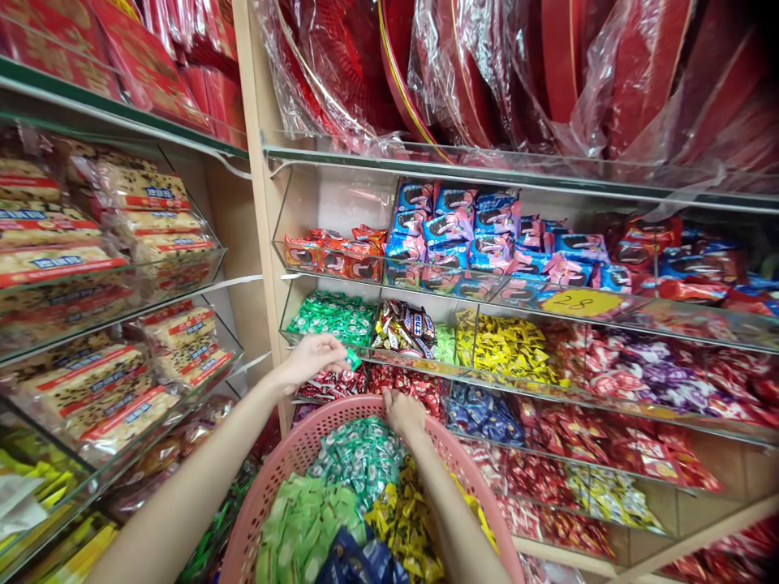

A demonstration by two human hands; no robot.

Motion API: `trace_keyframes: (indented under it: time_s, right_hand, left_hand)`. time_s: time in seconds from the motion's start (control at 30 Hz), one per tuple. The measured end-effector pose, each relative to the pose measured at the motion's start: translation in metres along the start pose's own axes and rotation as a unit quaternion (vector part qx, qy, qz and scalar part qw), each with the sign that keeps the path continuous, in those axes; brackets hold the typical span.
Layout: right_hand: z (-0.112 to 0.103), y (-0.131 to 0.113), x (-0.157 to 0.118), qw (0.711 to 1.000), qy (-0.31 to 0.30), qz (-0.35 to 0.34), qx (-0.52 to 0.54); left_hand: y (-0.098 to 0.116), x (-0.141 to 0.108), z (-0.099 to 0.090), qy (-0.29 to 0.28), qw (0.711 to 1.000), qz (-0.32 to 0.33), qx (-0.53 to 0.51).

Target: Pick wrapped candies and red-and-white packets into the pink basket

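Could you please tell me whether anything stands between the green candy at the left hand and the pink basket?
Nothing visible does: the gap between the green candy and the pink basket looks open. The right hand is on the basket, off to the right.

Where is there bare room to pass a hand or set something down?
A hand might pass above the red-orange packets, beneath the upper glass shelf, left of the blue-and-pink packets. Low right, a bare patch seems to border the yellow-and-white sweets. Crowded: the pink basket and the green sweets beside the left hand.
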State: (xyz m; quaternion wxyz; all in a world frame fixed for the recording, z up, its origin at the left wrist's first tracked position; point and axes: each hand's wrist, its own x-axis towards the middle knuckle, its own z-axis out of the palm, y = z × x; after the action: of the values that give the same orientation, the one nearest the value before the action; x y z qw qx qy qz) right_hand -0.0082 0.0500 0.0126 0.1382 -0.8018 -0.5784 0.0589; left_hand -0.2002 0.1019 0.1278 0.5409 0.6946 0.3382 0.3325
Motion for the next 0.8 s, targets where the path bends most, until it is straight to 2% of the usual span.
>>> trace_keyframes:
  time_s: [0.1,0.13,0.27,0.57,0.8]
  right_hand:
    - [-0.001,0.000,-0.001,1.000,-0.008,0.002,-0.005]
    - [-0.001,0.001,-0.001,1.000,-0.009,0.002,-0.005]
    - [-0.002,0.001,-0.002,1.000,-0.006,0.002,-0.005]
    - [0.000,0.000,-0.003,1.000,-0.002,0.001,-0.005]
    - [0.002,-0.002,-0.002,1.000,0.006,0.000,-0.007]
  left_hand:
    - [-0.039,-0.009,0.023,-0.096,0.995,-0.002,0.012]
    - [-0.052,-0.011,0.029,-0.111,0.993,0.001,0.024]
    - [-0.087,-0.016,0.046,-0.112,0.990,0.005,0.090]
    - [-0.103,-0.015,0.052,-0.052,0.972,0.089,0.212]
    - [-0.115,-0.018,0.054,-0.035,0.954,0.136,0.265]
